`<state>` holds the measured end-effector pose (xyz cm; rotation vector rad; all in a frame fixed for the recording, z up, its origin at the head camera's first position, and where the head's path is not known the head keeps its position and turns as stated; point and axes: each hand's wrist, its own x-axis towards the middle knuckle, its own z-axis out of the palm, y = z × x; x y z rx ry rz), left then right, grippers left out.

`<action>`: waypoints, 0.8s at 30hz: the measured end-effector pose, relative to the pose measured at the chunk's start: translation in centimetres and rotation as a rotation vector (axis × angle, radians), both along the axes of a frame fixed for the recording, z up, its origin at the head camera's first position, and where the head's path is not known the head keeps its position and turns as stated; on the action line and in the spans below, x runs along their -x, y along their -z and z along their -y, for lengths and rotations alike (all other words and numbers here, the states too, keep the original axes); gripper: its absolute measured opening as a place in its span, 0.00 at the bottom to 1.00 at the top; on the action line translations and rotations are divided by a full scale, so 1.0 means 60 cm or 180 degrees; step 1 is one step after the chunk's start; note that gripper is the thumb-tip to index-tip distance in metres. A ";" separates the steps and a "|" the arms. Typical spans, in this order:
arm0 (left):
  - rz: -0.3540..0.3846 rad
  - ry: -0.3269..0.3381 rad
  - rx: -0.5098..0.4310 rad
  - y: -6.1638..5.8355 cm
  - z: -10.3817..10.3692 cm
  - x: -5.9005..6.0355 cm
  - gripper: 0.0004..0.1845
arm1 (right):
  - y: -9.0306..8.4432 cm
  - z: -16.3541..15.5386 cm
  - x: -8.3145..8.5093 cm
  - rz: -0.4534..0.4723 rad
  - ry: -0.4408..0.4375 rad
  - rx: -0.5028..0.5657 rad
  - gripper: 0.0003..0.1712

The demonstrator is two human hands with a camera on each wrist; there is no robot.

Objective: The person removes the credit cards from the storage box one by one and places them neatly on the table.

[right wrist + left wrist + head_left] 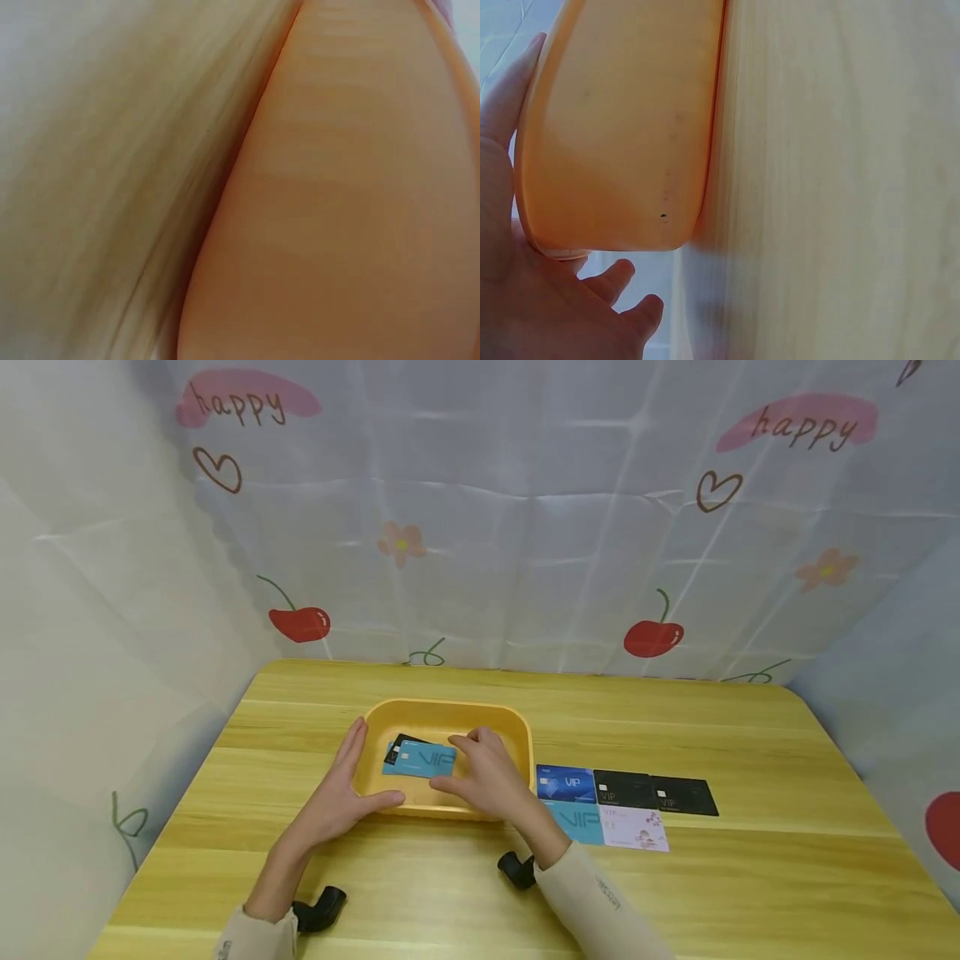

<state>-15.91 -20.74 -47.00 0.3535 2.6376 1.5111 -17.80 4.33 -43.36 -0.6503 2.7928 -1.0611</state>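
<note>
A light wooden desk (750, 877) w/ pale plank grain filled the lower half of the head view. Behind and to both sides hung a white cloth backdrop (525, 527) printed w/ red cherries, small flowers, hearts and the word "happy".

Near the desk's centre sat a yellow plastic tray (442, 714). Inside lay a small pile of cards; the top one was a light blue VIP card (420, 758), w/ a black card (402, 741) partly under it.

The left hand (341, 793) cupped the tray's left wall from outside, fingers straight along the side, thumb along the front rim. The right hand (487, 772) reached over the tray's front right, fingertips on the light blue card's right edge; whether they pinched it couldn't be told.

Right of the tray, 5 more cards lay flat in 2 rows: a dark blue VIP card (566, 783) and 2 black cards (656, 793) behind, a light blue one and a white floral card (633, 828) in front. The right forearm hid part of the front blue one.

Both wrist views were close-ups of the tray's orange-yellow wall against wood, blurred on the right side.
</note>
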 end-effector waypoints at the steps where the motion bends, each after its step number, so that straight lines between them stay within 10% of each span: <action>1: 0.0001 -0.0006 0.0001 0.000 0.001 0.000 0.63 | 0.000 0.003 0.002 0.0019 -0.0006 -0.0014 0.41; 24: 0.0019 -0.0054 0.0035 -0.004 0.003 -0.001 0.63 | 0.020 0.036 0.052 0.0115 -0.0048 -0.0606 0.40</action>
